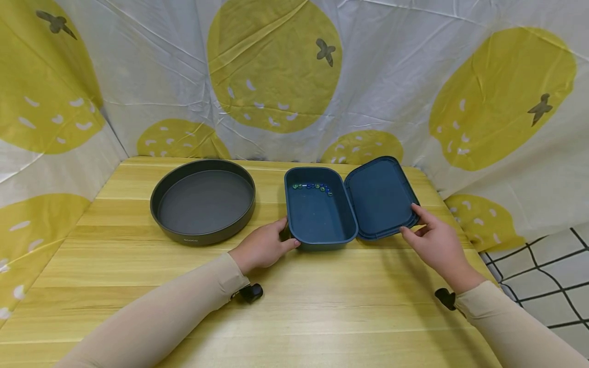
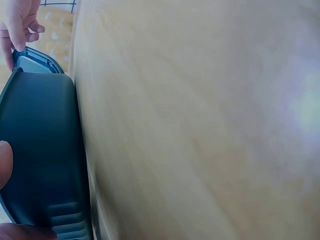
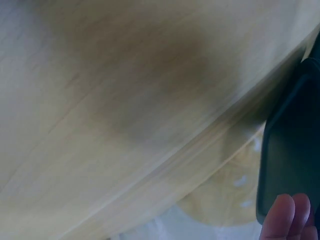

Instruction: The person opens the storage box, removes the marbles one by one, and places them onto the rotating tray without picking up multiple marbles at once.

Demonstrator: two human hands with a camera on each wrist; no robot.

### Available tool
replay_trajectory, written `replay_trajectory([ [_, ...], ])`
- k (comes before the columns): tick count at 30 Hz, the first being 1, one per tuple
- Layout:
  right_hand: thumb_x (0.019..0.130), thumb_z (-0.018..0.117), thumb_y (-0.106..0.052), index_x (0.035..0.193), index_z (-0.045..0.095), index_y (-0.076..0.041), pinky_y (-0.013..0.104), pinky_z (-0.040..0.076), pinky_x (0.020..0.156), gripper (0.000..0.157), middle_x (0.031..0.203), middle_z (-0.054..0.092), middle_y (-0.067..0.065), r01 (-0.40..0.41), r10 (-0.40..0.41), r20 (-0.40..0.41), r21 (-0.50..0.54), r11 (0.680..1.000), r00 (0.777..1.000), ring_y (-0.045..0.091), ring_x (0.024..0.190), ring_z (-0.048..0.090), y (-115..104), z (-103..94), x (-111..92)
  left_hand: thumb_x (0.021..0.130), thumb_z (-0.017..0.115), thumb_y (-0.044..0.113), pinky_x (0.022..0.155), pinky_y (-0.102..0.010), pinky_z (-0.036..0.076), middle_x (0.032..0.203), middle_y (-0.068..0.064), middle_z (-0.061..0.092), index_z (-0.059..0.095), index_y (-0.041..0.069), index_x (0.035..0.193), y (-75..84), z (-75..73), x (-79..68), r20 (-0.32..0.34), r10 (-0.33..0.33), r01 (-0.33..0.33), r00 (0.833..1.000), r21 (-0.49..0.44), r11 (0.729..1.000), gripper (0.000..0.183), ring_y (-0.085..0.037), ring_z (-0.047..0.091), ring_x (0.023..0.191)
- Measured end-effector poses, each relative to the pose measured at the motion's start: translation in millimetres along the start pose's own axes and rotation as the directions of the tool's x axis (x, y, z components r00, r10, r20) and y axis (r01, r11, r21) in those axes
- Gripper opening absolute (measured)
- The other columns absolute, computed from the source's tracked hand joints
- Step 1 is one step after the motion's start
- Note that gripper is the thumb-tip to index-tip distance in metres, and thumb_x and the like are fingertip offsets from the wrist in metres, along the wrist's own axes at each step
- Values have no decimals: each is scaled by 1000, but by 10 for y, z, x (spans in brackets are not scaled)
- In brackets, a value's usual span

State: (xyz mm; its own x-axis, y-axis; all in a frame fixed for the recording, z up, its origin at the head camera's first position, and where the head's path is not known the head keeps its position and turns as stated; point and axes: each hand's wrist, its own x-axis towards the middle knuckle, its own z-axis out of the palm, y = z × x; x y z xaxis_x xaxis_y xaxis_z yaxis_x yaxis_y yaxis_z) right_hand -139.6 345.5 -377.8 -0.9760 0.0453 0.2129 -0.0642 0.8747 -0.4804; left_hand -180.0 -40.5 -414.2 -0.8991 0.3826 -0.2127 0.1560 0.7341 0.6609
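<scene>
A dark blue rectangular container [image 1: 319, 220] stands uncovered on the wooden table. Several blue and green glass marbles [image 1: 309, 186] lie toward its far end. My left hand [image 1: 263, 246] holds the container's near left corner, thumb on the front wall and fingers along the left side. In my right hand [image 1: 437, 248] is the matching blue lid [image 1: 381, 197], pinched at its near right corner. The lid tilts beside the container with its inner face up, its left edge right at the container's right rim. The right wrist view shows fingertips [image 3: 280, 215] against the lid's underside.
A round dark grey pan [image 1: 202, 202] sits on the table [image 1: 193, 291] to the left of the container. Behind the table hangs a white curtain [image 1: 386, 66] with yellow fruit prints. White cloth with a black grid [image 1: 547, 276] lies past the right edge.
</scene>
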Motion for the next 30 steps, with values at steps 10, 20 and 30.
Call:
replay_trajectory([
  [10, 102, 70, -31, 157, 43, 5, 30, 49, 54, 71, 115, 71, 28, -57, 64, 109, -66, 996, 992, 27, 80, 72, 40, -44, 19, 103, 64, 54, 126, -46, 36, 170, -6, 38, 27, 15, 168, 0, -5, 5, 5, -11, 11, 1000, 7, 1000, 85, -28, 40, 155],
  [20, 102, 69, -38, 156, 42, 9, 32, 46, 54, 77, 121, 70, 32, -69, 91, 195, -116, 991, 977, 32, 84, 73, 142, -61, 42, 103, 63, 55, 125, -47, 36, 170, -6, 37, 26, 14, 169, -4, -7, 6, 16, -25, 25, 1000, 1, 1000, 86, -29, 39, 156],
  [30, 103, 67, -39, 157, 38, 10, 32, 39, 51, 79, 122, 69, 33, -115, 146, 259, -132, 985, 955, 17, 57, 53, 190, -35, 58, 103, 63, 54, 126, -47, 36, 170, -6, 37, 26, 14, 169, 4, -16, -2, 15, -19, 19, 1000, 3, 1000, 86, -29, 39, 156],
])
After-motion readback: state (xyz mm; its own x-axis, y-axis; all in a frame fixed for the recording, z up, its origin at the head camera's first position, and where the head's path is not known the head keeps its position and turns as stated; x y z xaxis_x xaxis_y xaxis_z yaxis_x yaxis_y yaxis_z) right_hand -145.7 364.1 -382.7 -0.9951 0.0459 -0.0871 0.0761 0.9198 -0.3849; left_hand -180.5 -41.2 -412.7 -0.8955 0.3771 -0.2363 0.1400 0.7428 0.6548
